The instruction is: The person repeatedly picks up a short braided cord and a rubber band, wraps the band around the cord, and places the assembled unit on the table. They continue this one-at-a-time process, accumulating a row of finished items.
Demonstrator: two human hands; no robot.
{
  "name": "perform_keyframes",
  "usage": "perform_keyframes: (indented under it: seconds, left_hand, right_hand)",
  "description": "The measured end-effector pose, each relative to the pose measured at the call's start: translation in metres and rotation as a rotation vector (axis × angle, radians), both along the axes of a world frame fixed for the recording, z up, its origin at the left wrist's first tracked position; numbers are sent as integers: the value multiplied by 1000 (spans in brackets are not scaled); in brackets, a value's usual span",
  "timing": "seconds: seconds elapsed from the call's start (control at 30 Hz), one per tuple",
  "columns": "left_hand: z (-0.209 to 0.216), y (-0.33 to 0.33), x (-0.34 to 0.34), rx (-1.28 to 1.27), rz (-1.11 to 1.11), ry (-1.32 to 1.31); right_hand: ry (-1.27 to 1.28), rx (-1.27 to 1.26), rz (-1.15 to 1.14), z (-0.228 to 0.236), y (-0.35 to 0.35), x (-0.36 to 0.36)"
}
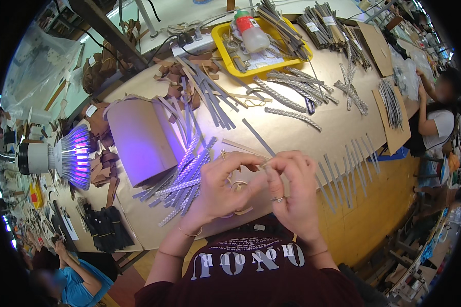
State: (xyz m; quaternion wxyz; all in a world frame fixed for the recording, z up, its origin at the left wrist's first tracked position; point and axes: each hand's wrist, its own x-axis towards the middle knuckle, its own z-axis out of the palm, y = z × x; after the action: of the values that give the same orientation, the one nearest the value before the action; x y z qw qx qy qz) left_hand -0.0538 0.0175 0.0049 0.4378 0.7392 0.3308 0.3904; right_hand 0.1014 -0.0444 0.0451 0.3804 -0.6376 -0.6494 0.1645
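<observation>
My left hand (223, 187) and my right hand (294, 189) meet over the table's near edge, fingertips pinched together. A thin pale strip (239, 183) curls below the left fingers. What lies right between the fingertips is mostly hidden. A flat grey strip (258, 137) runs up from behind the right fingers; I cannot tell whether it is held. Left of my left hand lies a heap of grey and silvery braided strips (187, 176). Along the edge to the right of my right hand, several narrow grey strips (347, 176) lie in a row, their ends overhanging.
A lit lamp (61, 157) shines purple on a brown curved block (141, 140). Farther back are a yellow tray (222, 46) with a bottle (252, 35), braided straps (292, 105) and bundled strips (322, 23). Other people work at right (435, 123) and lower left (82, 279).
</observation>
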Motion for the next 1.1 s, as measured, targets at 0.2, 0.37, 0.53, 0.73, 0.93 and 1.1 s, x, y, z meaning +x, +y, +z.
perform_keyframes:
  seconds: [0.2,0.37,0.53,0.73,0.93,1.1]
  left_hand:
    - [-11,1,-24,-409,212,-279]
    - [5,-13,-70,-110,856,-174]
    - [20,-19,-96,521,989,-139]
    - [9,-15,-71,546,852,-152]
    - [-9,-25,-31,260,427,-128]
    - [-8,-25,-13,150,187,23]
  right_hand:
    - [353,-131,111,-22,-6,12]
    - [410,-171,-276,-56,-17,70]
    - [24,-100,-718,-88,-32,105]
    - [-151,-80,184,-89,-39,20]
    - [-200,-330,364,-89,-32,-20]
    - [-214,11,111,-64,-37,21]
